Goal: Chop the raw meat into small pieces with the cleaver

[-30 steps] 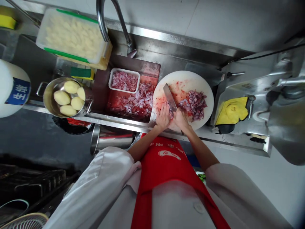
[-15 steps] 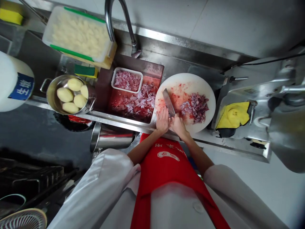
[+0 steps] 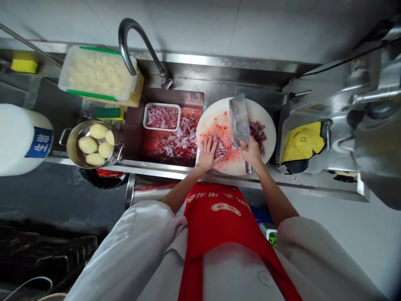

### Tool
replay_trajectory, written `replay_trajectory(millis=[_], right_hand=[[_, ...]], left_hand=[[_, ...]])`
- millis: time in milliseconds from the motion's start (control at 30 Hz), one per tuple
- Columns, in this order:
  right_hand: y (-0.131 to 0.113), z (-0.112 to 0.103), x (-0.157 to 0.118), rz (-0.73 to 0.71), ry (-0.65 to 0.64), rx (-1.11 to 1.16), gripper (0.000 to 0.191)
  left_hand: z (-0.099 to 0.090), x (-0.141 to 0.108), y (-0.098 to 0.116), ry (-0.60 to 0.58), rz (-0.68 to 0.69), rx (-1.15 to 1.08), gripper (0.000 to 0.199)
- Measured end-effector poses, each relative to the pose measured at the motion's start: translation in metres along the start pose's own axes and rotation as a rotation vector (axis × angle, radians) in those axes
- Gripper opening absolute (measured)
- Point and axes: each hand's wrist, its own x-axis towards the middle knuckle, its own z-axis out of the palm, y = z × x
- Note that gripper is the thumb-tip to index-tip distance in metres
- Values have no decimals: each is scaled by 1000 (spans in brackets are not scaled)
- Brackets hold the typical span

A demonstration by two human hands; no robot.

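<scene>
Two bare hands at work over a round white chopping board (image 3: pixel 208 122) on a steel desk (image 3: pixel 216 81). The right hand (image 3: pixel 251 152) is closed around the handle of a cleaver (image 3: pixel 239 119), whose blade extends away from the person above the board, its broad face turned up to view; whether the blade touches the board cannot be told. The left hand (image 3: pixel 207 154) is unclenched, its fingers spread over the near left part of the board, beside and partly against purplish cut pieces (image 3: pixel 220 147). A darker heap (image 3: pixel 258 133) lies right of the blade, which partly hides it. Left of the board is a sink (image 3: pixel 133 140) with more pale purple pieces (image 3: pixel 184 136) (the liquid around them is red) and a white basket (image 3: pixel 162 129) of finer pieces. Farther left, a metal pot (image 3: pixel 118 143) contains peeled potatoes (image 3: pixel 88 145).
</scene>
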Motion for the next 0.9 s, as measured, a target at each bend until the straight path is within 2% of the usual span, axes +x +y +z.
replay_trajectory(millis=[67,133,233,333,433,533,633,700,767,833,900], right_hand=[[25,-10,-17,48,53,18,35],[45,-17,-33,79,87,33,37],[61,-19,-54,83,123,66,39],[63,-16,-69,94,124,89,36],[59,-11,-78,117,107,85,30],[54,-6,-84,135,96,78,28],[47,-2,-89,149,65,79,28],[44,-3,-93,173,28,67,29],[42,-7,-99,211,-1,47,29],[42,-12,-110,252,-12,34,29],[45,-19,-121,300,-3,33,29]], left_hand=[[-7,24,-3,-63,58,-26,55],[-16,48,-10,-179,161,-52,41],[-27,74,-24,-274,232,-52,29],[-31,87,-31,-227,173,-26,26],[-29,91,-28,-178,119,-24,28],[-27,99,-27,-258,218,-56,39],[-30,110,-36,-368,312,-85,31],[-34,110,-43,-312,257,-83,24],[-34,97,-44,-203,185,-72,28],[-27,77,-33,-178,188,-79,42],[-12,58,-13,-239,247,-89,69]])
